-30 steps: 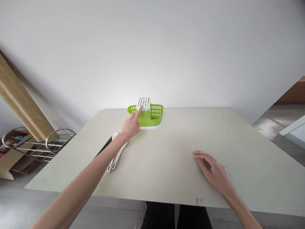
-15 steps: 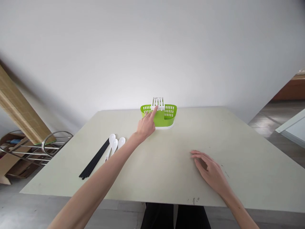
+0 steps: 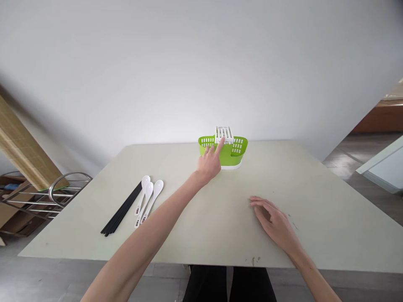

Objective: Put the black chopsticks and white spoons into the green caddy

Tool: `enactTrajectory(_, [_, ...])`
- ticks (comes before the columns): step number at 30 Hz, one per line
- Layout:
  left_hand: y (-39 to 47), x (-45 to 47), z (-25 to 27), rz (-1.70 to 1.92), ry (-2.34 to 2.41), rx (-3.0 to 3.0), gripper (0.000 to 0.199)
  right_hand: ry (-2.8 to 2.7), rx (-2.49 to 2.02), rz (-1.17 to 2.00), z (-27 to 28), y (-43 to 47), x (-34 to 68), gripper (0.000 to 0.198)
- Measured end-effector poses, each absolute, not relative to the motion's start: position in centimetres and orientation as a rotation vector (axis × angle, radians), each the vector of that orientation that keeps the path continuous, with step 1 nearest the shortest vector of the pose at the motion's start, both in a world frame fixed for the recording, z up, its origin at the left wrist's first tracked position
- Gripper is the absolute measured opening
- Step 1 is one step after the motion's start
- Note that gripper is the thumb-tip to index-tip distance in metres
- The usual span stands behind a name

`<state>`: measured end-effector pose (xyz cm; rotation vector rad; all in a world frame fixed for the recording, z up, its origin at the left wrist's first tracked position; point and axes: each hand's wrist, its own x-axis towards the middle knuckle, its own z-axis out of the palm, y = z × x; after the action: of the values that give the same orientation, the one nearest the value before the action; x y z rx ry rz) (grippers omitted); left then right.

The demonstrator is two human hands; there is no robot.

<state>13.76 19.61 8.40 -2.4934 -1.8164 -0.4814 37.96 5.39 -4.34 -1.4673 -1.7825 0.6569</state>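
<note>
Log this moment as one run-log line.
left hand: fingertip on green caddy white insert | right hand: flat on table, empty | spoons, chopsticks: untouched at left

Single head view, looking forward-down across table [image 3: 315, 201], mid-range.

Bright, even daylight; soft shadows; edges bowed by wide-angle distortion.

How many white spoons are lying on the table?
3. The white spoons lie side by side on the table, left of the left hand's forearm and just right of the black chopsticks. None seems hidden.
</note>
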Motion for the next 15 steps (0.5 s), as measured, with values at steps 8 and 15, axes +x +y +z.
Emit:
enactTrajectory(8, [15.3, 6.8, 10.1, -0.798, -1.605, -2.38, 0.068, -1.782, -1.462, 0.654, -4.5, 5.5, 37.9, 0.034])
enactTrajectory(15, [9.1, -7.2, 7.6, -0.652, -1.813, -2.285, 0.051, -1.791, -1.481, 0.663, -4.6, 5.4, 38.2, 0.035])
